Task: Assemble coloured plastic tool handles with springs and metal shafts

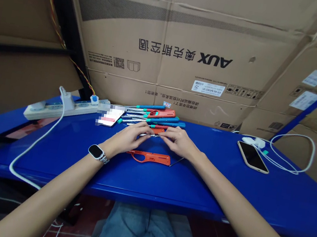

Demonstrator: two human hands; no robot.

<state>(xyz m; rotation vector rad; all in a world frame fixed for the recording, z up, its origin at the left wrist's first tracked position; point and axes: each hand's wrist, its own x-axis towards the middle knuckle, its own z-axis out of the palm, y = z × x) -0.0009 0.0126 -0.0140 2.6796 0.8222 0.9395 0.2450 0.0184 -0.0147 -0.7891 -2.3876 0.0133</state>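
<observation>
Over the middle of the table, my left hand (pixel 130 136) pinches a slim silvery metal piece (pixel 152 135) between thumb and fingers. My right hand (pixel 179 142) is closed at the piece's other end, its fingertips partly hiding a small thin part. Just below my hands lies an orange lighter casing (pixel 156 158) with a trigger loop; its left end is blurred. A thin dark rod (pixel 177 162) rests by its right end. Behind my hands several long-nosed lighters lie in a row, among them a blue-handled one (pixel 155 107) and a red one (pixel 162 114).
At the left a white power strip (pixel 60 111) holds plugs, with a white cable (pixel 44 136) running off the table. A bright-screened phone (pixel 112 116) lies near it. To the right are another phone (pixel 253 157) and a coiled white cable (pixel 291 169). Cardboard (pixel 173 24) walls the back.
</observation>
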